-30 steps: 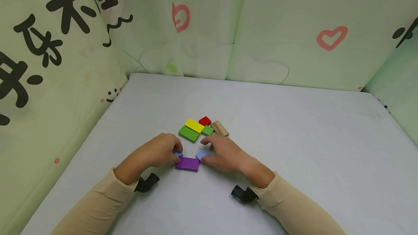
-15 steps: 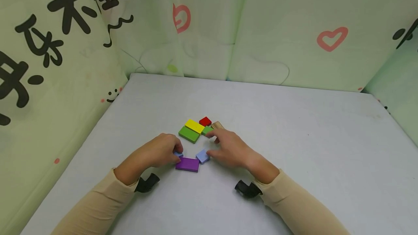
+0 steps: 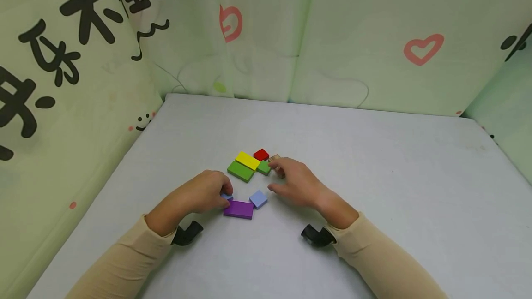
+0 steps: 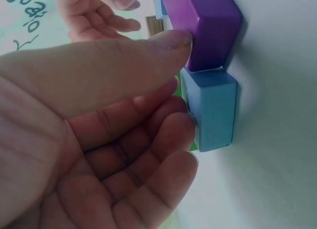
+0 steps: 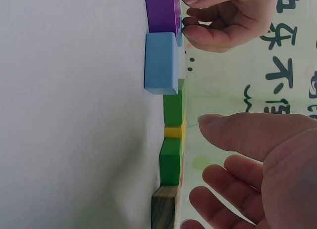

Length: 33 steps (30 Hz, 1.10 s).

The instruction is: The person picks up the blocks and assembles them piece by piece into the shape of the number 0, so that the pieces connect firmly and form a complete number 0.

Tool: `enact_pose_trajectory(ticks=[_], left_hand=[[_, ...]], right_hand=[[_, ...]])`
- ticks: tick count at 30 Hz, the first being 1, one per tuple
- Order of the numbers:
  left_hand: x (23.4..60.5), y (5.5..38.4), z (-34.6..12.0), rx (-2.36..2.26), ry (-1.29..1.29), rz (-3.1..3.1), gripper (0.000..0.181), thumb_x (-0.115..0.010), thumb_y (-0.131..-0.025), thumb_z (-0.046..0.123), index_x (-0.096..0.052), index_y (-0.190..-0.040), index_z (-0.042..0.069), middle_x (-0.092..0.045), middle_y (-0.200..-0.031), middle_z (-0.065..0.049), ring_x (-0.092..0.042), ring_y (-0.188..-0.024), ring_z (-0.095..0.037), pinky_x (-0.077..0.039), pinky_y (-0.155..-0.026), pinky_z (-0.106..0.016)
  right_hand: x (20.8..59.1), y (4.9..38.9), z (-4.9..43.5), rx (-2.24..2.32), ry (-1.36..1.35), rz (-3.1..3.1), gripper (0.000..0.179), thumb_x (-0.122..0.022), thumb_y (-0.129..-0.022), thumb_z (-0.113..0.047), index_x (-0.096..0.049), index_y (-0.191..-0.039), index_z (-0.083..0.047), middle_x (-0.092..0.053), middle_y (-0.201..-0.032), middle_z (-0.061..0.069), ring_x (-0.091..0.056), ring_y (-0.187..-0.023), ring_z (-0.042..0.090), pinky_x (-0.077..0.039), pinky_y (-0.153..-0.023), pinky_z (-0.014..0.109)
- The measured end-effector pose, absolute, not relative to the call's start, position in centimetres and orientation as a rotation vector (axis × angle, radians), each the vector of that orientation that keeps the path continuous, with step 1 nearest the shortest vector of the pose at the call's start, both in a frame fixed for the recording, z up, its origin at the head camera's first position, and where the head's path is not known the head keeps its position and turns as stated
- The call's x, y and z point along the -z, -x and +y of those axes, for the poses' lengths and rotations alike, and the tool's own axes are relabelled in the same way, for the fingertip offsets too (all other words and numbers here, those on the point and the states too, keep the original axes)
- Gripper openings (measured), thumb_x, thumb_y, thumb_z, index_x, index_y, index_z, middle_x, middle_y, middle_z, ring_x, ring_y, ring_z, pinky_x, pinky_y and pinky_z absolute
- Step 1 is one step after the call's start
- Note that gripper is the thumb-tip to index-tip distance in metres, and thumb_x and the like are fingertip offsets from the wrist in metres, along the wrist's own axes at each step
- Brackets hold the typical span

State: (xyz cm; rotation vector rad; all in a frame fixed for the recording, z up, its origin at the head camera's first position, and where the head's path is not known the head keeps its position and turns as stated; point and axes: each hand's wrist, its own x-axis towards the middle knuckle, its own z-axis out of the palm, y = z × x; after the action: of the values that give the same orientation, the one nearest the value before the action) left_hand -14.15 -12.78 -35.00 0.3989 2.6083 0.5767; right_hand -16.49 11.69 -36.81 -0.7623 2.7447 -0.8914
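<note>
My left hand (image 3: 202, 191) is at the left end of a purple block (image 3: 239, 209). In the left wrist view its thumb tip overlaps the purple block, and its loosely bent fingers lie right at a light blue block (image 4: 215, 113). That blue block meets the purple one's left end and is partly covered by the hand in the head view. Another light blue block (image 3: 258, 199) sits at the purple block's right end. My right hand (image 3: 300, 184) hovers beside a small green block (image 3: 263, 168) and a wooden block (image 3: 274, 157), thumb and fingers apart, with nothing between them.
Behind the hands lie a long green block (image 3: 240, 171), a yellow block (image 3: 247, 160) and a red block (image 3: 261, 154), grouped close together. All rest on a white table (image 3: 374, 174) backed by pale green printed cloth (image 3: 349, 26).
My right hand has left the right light blue block and moved away and to the right, toward the wooden block, which it now partly covers. My left hand has stayed in place.
</note>
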Motion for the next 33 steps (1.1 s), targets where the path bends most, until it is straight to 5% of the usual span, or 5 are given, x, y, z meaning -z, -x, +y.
enact_pose_trajectory(ticks=[16,33], left_hand=[[35.1,14.1,-13.0,-0.574,-0.426,2.621,0.014,-0.079,-0.086,0.007,-0.072,-0.098,0.007,-0.064,-0.089,0.000,-0.057,-0.083,-0.017,-0.053,-0.080,-0.034],[35.2,14.2,-12.9,-0.571,-0.435,2.619,0.015,-0.080,-0.085,0.008,-0.072,-0.099,0.006,-0.063,-0.088,0.001,-0.056,-0.083,-0.017,-0.053,-0.080,-0.033]], right_hand=[[36.9,17.3,12.1,0.930,0.713,2.772,0.048,-0.072,-0.091,-0.015,-0.058,-0.134,-0.001,-0.059,-0.133,0.015,-0.052,-0.123,0.035,-0.040,-0.106,0.050],[37.6,17.8,12.4,0.914,0.607,2.804,0.045,-0.068,-0.095,-0.012,-0.055,-0.136,0.001,-0.060,-0.128,0.015,-0.058,-0.111,0.030,-0.046,-0.099,0.047]])
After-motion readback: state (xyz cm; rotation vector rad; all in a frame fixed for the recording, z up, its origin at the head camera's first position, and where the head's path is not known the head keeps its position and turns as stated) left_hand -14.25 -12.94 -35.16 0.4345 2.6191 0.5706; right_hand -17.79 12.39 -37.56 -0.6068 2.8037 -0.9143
